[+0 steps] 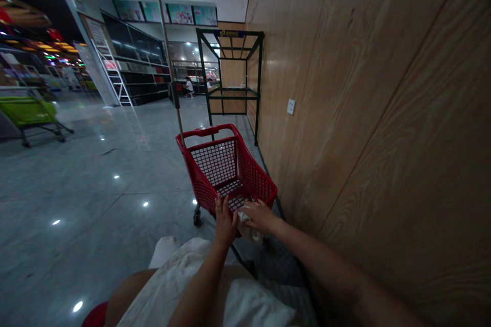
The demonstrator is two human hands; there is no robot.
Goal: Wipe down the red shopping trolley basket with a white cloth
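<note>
**Q:** Where is the camera in this shot?

**A:** Worn on a shopper's head, facing forward and down.

**Q:** How near is it to the action?

**A:** Very near. The left hand (225,222) and right hand (261,216) sit low in the frame at the back rim of a red shopping cart (226,173), just ahead of the wearer.

**Q:** And beyond them?

**A:** A wood-panelled wall (368,112) fills the right side, a grey polished floor (65,184) spreads left, and a black metal shelf frame (230,76) stands farther ahead against the wall.
</note>
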